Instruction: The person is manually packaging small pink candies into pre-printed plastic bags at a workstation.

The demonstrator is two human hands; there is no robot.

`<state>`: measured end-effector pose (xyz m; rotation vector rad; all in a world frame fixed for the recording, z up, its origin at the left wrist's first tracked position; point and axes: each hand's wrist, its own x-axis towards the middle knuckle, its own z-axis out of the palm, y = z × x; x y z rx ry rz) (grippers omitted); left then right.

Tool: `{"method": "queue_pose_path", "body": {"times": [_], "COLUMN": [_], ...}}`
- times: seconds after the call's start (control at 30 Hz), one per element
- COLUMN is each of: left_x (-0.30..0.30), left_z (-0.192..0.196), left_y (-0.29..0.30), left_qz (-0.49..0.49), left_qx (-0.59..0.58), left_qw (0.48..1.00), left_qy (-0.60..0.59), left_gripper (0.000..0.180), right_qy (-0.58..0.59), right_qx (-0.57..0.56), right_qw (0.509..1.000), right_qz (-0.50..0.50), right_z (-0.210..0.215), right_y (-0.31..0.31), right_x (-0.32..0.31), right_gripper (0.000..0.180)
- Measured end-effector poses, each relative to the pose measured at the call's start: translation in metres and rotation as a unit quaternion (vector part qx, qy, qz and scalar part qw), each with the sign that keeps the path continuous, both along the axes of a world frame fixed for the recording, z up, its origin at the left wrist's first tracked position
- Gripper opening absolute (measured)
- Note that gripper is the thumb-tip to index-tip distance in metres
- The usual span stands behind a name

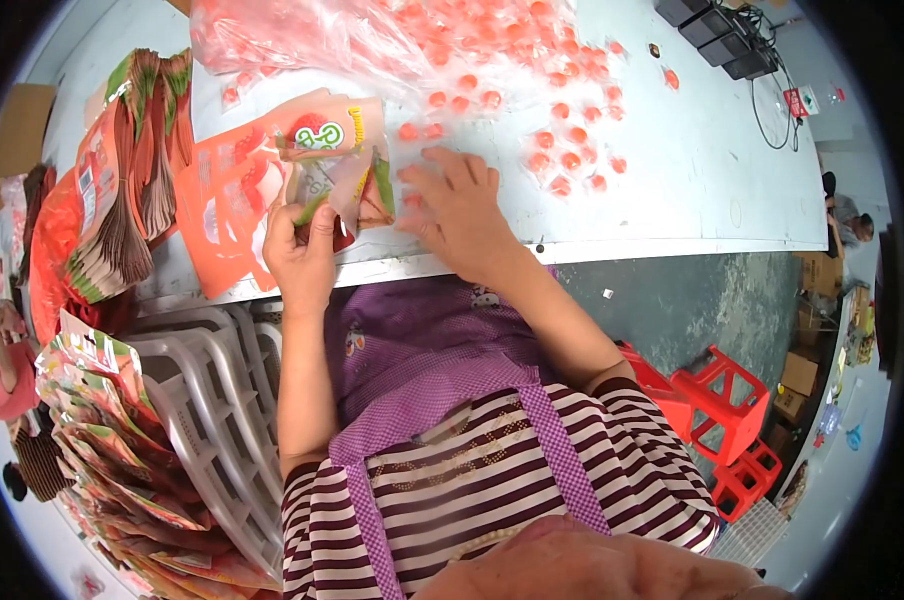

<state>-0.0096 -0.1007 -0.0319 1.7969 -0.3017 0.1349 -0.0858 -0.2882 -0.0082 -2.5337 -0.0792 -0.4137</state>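
My left hand (pixel 302 250) grips the lower edge of an orange-and-green printed pouch (pixel 372 190) between thumb and fingers. The pouch is tilted, with its mouth spread apart near the table's front edge. Just right of it, my right hand (pixel 464 215) is low over the white tabletop, fingers apart and slightly blurred, with a small wrapped red candy partly visible by the fingertips. More individually wrapped red candies (pixel 572 160) lie scattered beyond that hand. Flat printed pouches (pixel 222 210) are fanned out under and left of the held one.
A large clear plastic bag (pixel 302 40) with candies covers the table's far side. Bundled pouches (pixel 117 200) stand at the left. Grey plastic crates (pixel 207 370) and a heap of pouches (pixel 122 450) are below them. Red stools (pixel 722 400) stand at the right; black devices (pixel 717 40) sit far right.
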Motion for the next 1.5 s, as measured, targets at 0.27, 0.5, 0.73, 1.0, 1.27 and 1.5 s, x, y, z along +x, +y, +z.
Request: {"method": "queue_pose_path", "body": {"times": [0.27, 0.5, 0.73, 1.0, 1.27, 1.5], "left_x": [-0.001, 0.001, 0.003, 0.001, 0.001, 0.002], "left_z": [0.002, 0.006, 0.002, 0.006, 0.008, 0.003], "left_y": [-0.002, -0.002, 0.001, -0.002, -0.001, 0.000], "left_qz": [-0.018, -0.023, -0.031, -0.036, -0.037, -0.038], "left_qx": [0.017, 0.033, 0.080, 0.093, 0.091, 0.066], "left_qw": [1.000, 0.999, 0.993, 0.989, 0.992, 0.996], "left_qy": [-0.014, -0.035, -0.080, -0.107, -0.073, -0.043], "left_gripper": [0.019, 0.020, 0.014, 0.014, 0.014, 0.014], "right_qy": [-0.006, 0.011, -0.032, -0.045, 0.097, -0.027], "right_qx": [-0.091, -0.090, -0.082, -0.132, -0.084, 0.003], "right_qw": [0.995, 0.996, 0.996, 0.982, 0.983, 0.993], "right_qz": [-0.040, -0.001, -0.033, -0.130, -0.132, -0.111], "right_z": [-0.002, 0.003, 0.002, 0.003, 0.003, -0.021], "right_y": [-0.014, -0.009, -0.023, -0.047, -0.045, -0.012], "right_x": [0.037, 0.020, 0.021, 0.039, 0.041, 0.023], "right_gripper": [0.046, 0.045, 0.050, 0.050, 0.045, 0.047]}}
